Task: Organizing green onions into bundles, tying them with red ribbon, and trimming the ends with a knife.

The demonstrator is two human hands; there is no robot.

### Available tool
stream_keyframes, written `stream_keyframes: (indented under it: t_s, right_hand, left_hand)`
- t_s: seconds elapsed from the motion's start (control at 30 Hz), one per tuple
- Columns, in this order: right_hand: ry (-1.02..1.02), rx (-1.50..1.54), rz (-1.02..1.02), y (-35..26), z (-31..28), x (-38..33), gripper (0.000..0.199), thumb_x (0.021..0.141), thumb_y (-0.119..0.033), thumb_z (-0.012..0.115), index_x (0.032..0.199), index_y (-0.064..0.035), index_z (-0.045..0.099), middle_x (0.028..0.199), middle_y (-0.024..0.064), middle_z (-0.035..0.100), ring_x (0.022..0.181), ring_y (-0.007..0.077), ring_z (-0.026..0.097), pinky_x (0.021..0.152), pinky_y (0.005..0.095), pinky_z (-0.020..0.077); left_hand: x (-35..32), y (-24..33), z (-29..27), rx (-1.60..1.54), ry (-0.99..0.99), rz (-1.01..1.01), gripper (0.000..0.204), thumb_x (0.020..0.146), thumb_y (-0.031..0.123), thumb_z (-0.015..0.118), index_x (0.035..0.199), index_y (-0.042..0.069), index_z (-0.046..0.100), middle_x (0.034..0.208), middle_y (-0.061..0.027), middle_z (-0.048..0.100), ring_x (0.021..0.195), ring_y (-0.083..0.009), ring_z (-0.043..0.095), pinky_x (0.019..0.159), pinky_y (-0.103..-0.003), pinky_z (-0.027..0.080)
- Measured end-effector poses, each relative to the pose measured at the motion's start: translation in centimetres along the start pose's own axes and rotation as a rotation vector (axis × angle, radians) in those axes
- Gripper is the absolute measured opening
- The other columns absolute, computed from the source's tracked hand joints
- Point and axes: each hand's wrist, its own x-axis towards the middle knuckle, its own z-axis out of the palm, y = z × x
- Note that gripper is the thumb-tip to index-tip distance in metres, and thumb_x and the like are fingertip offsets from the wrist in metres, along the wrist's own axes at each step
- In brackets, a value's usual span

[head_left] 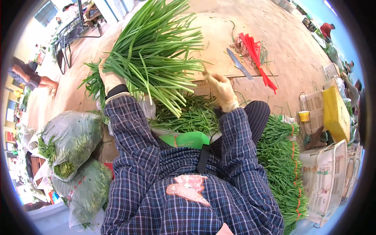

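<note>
My left hand point(111, 79), in a pale glove, is closed round a large bunch of long green chives point(152, 51). The bunch fans out up and to the right, with its pale cut ends toward my right hand. My right hand point(221, 91), also gloved, is raised just right of those ends, its fingers pinched together. A thin brownish bit shows at the fingertips, too blurred to name. Below the bunch, in front of my lap, lies a heap of loose chives point(192, 114) on plastic sheeting.
A knife point(239, 64) and a bundle of red ties point(256, 58) lie on the floor ahead. Tied chive bundles point(280, 168) are stacked at my right, beside plastic crates point(322, 176) and a yellow box point(336, 114). Filled plastic bags point(74, 137) stand at my left. Other people are farther off.
</note>
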Motion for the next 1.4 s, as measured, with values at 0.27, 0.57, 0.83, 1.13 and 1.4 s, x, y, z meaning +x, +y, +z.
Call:
stream_keyframes:
  t_s: [0.27, 0.57, 0.83, 1.13, 1.4]
  right_hand:
    - [-0.472, 0.366, 0.267, 2.0, 4.4, -1.0, 0.063, 0.084, -0.032, 0.065, 0.132, -0.0014, 0.039, 0.132, 0.0136, 0.046, 0.112, 0.0259, 0.052, 0.092, 0.0346, 0.0436]
    - [-0.121, 0.357, 0.202, 2.6, 6.0, -0.9, 0.025, 0.090, -0.016, 0.058, 0.109, -0.0005, 0.060, 0.080, 0.0033, 0.063, 0.050, 0.0054, 0.044, 0.041, 0.0198, 0.0323]
    - [-0.157, -0.829, 0.394, 5.4, -2.0, -2.9, 0.039, 0.085, -0.029, 0.061, 0.114, -0.0029, 0.059, 0.097, 0.0114, 0.067, 0.080, 0.0193, 0.064, 0.067, 0.0289, 0.0501]
    - [-0.036, 0.024, 0.096, 2.2, 2.5, 3.6, 0.042, 0.092, -0.028, 0.052, 0.122, 0.0008, 0.051, 0.106, 0.0095, 0.064, 0.083, 0.0168, 0.062, 0.071, 0.0278, 0.0507]
    - [-0.228, 0.413, 0.062, -1.5, 4.3, 5.8, 0.022, 0.093, -0.017, 0.051, 0.106, -0.0014, 0.060, 0.076, 0.0008, 0.059, 0.052, 0.0068, 0.046, 0.043, 0.0204, 0.0356]
  left_hand:
    - [3.4, -1.0, -2.3, 0.027, -0.248, -0.089, 0.032, 0.087, 0.036, 0.043, 0.099, 0.010, 0.057, 0.104, -0.0080, 0.063, 0.095, -0.0269, 0.057, 0.082, -0.044, 0.045]
    - [2.2, 0.4, -1.1, 0.169, -0.079, 0.096, 0.030, 0.089, 0.032, 0.041, 0.106, 0.013, 0.056, 0.110, -0.0089, 0.061, 0.101, -0.0255, 0.055, 0.088, -0.042, 0.042]
    - [1.8, 2.4, -0.1, 0.113, 0.010, 0.117, 0.028, 0.089, 0.030, 0.041, 0.100, 0.010, 0.057, 0.107, -0.0104, 0.062, 0.099, -0.0273, 0.055, 0.087, -0.043, 0.044]
    - [3.2, 2.4, -0.5, 0.193, -0.106, 0.160, 0.033, 0.084, 0.034, 0.047, 0.100, 0.008, 0.061, 0.101, -0.0098, 0.064, 0.091, -0.0259, 0.059, 0.082, -0.041, 0.047]
    - [-0.1, 2.2, 1.1, 0.067, -0.235, -0.006, 0.030, 0.087, 0.031, 0.046, 0.095, 0.006, 0.062, 0.095, -0.0079, 0.065, 0.085, -0.0235, 0.060, 0.075, -0.038, 0.050]
